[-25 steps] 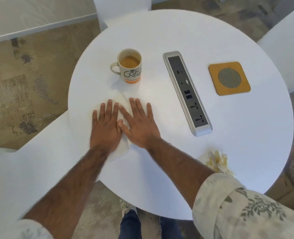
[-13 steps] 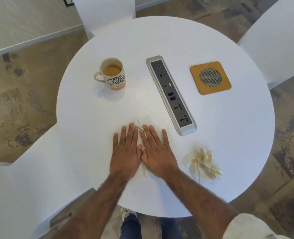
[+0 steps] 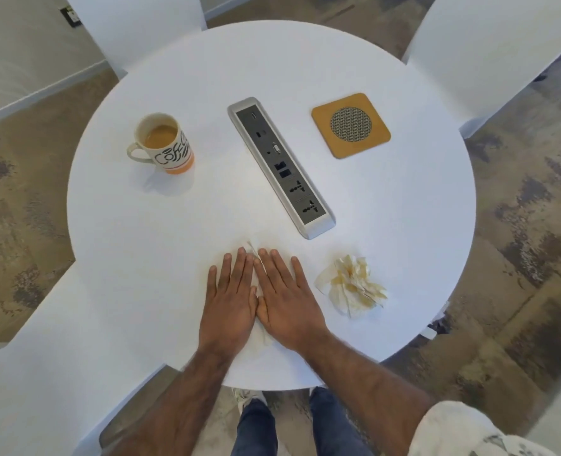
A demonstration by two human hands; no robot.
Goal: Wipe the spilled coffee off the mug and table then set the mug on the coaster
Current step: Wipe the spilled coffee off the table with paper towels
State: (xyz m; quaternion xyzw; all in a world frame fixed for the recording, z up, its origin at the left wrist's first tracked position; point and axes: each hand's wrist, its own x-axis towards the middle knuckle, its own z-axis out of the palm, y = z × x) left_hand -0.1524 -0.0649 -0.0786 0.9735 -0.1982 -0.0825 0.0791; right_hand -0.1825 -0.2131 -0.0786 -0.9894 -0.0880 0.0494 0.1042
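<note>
A cream mug (image 3: 165,146) with black lettering and an orange base stands at the table's left, holding coffee. The square orange coaster (image 3: 350,124) with a mesh centre lies at the far right. Side by side, my left hand (image 3: 229,301) and my right hand (image 3: 287,301) press flat on a white paper napkin (image 3: 259,340) near the table's front edge. The napkin shows only between and below the hands. Both hands are well apart from the mug.
A grey power strip (image 3: 280,166) runs diagonally across the middle of the round white table (image 3: 387,225). A crumpled, coffee-stained tissue (image 3: 351,284) lies right of my right hand. White chairs (image 3: 489,44) surround the table.
Both hands slid the napkin from just below the mug toward the front edge of the table. The mug, coaster and crumpled tissue stayed in place.
</note>
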